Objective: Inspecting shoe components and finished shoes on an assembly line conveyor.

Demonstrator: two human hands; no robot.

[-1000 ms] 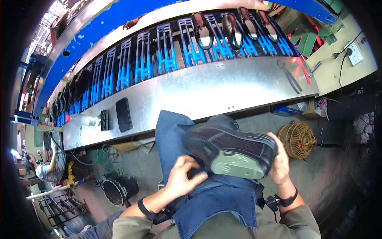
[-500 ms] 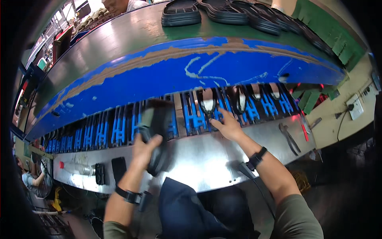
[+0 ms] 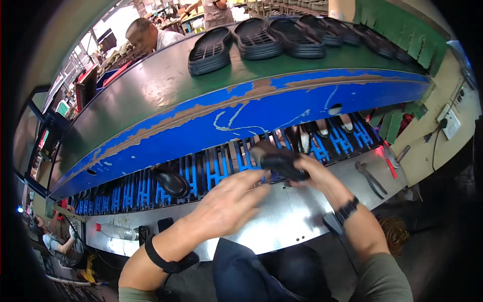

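My right hand grips a dark shoe above the front of the blue rack; the shoe is blurred by motion. My left hand, fingers stretched out and slightly blurred, is just left of that shoe and holds nothing I can see. A black shoe lies on the rack to the left, toe toward me. Farther right, shoes with pale undersides stand on the rack, partly hidden beneath the blue panel.
Black shoe soles line the green upper shelf. On the metal ledge are pliers, a red-handled tool and a clear bottle with a red cap. A person sits beyond the shelf.
The shoe that was in my left hand now appears to lie on the rack, and that hand has moved right. My right hand has taken a shoe from the rack. The view has shifted.
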